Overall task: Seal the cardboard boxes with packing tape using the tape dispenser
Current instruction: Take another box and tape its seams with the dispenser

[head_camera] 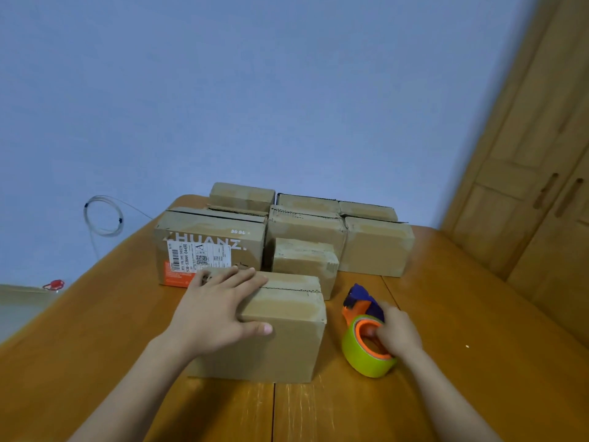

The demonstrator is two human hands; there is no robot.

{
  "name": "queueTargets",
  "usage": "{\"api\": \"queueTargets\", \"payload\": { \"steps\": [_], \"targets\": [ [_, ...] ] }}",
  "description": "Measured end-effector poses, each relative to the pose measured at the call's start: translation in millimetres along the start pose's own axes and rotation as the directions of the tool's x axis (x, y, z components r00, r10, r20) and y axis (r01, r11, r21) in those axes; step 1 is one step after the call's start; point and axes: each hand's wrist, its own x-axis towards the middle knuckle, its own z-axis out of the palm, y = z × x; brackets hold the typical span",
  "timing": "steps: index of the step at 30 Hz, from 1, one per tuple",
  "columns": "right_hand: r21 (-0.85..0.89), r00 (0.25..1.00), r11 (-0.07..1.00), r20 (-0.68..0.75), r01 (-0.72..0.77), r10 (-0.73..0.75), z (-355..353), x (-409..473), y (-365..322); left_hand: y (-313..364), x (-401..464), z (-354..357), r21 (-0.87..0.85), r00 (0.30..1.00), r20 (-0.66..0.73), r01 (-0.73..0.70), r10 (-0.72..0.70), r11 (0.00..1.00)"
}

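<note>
A plain cardboard box [287, 339] stands nearest me on the wooden table [462, 314], its top flaps closed along a dark seam. My left hand [216, 311] lies flat on the box's left top, fingers spread and thumb along the front face. To the right sits the tape dispenser [366, 333], orange and purple with a yellow-green tape roll. My right hand [398, 333] grips it, fingers hooked inside the orange core.
Several more cardboard boxes [306, 231] are stacked in rows behind, the largest a printed box with a shipping label [207, 247]. A wooden cabinet [526, 173] stands at the right. A coiled cable [103, 215] hangs on the blue wall at left.
</note>
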Motion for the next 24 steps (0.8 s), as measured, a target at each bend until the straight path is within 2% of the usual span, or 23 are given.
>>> {"api": "queueTargets", "payload": {
  "steps": [3,7,12,14,16,17,18,19,20,22,23,24],
  "targets": [
    [0.191,0.986,0.973,-0.133,0.127,-0.102,-12,-3,5,11,2,-1,-0.009,1.000,0.004,0.005,-0.005,1.000],
    [0.381,0.898,0.847,-0.381,0.371,-0.222,-46,-13,-4,29,9,0,-0.005,1.000,0.026,-0.004,0.004,1.000],
    [0.362,0.794,0.740,-0.479,0.567,-0.374,-89,-26,-26,52,17,-2,-0.057,0.997,0.074,-0.020,0.024,0.998],
    [0.329,0.748,0.699,-0.487,0.635,-0.450,-100,-34,-38,54,20,-9,-0.174,1.000,0.030,-0.003,0.008,0.985],
    [0.299,0.707,0.666,-0.498,0.683,-0.502,-108,-41,-47,58,22,-18,-0.307,0.996,-0.091,-0.007,-0.022,0.952],
    [0.284,0.688,0.652,-0.505,0.703,-0.522,-110,-44,-51,61,24,-22,-0.418,0.986,-0.159,-0.019,-0.052,0.908],
    [0.266,0.667,0.640,-0.514,0.721,-0.539,-112,-46,-55,65,25,-28,-0.566,0.973,-0.210,-0.038,-0.099,0.823],
    [0.243,0.650,0.634,-0.523,0.734,-0.552,-113,-47,-58,70,25,-35,-0.724,0.962,-0.225,-0.058,-0.156,0.687],
    [0.218,0.634,0.632,-0.529,0.744,-0.563,-113,-47,-60,77,25,-43,-0.863,0.964,-0.183,-0.064,-0.192,0.501],
    [0.179,0.608,0.627,-0.542,0.758,-0.581,-113,-47,-65,90,23,-61,-0.988,0.988,-0.007,0.017,-0.153,0.155],
    [0.162,0.593,0.620,-0.546,0.768,-0.592,-112,-47,-66,94,23,-67,-0.995,0.991,0.073,0.080,-0.115,0.056],
    [0.149,0.579,0.612,-0.549,0.777,-0.603,-111,-48,-68,98,23,-70,-0.992,0.989,0.123,0.124,-0.082,0.003]
  ]
}}
